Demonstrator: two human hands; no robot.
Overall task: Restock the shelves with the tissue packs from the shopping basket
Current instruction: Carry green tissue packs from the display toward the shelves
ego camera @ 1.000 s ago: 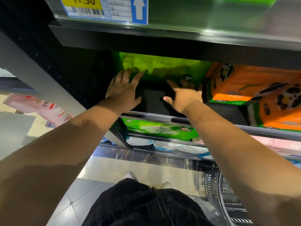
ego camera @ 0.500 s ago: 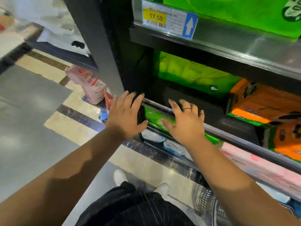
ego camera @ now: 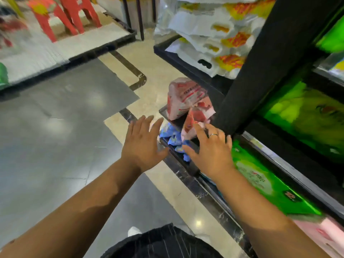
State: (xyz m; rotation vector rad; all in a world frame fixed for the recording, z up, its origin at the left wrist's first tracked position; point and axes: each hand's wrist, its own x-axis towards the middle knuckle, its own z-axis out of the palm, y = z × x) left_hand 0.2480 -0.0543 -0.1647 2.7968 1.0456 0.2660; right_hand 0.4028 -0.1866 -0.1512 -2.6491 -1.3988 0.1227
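Note:
My left hand [ego camera: 142, 144] hangs in the air over the floor, fingers spread and holding nothing. My right hand [ego camera: 212, 149], with a ring on one finger, is also spread and empty, hovering in front of the shelf's lower edge. A green tissue pack [ego camera: 305, 118] lies deep on the middle shelf at the right. Another green tissue pack [ego camera: 264, 181] sits on the shelf below it, just right of my right hand. A pink pack [ego camera: 323, 235] shows at the bottom right. The shopping basket is out of view.
A black shelf upright [ego camera: 264, 58] rises right of my hands. Pink-and-white packs [ego camera: 188, 97] and blue packs [ego camera: 173, 138] lie at the shelf end beyond my fingers. White and yellow bags [ego camera: 214, 34] are stacked behind. Red stools [ego camera: 61, 13] stand far left. Grey floor [ego camera: 55, 127] spreads left.
Both hands have pulled back out of the middle shelf, leaving the green pack inside. The view has swung left toward the aisle floor, and the hands stay spread and empty.

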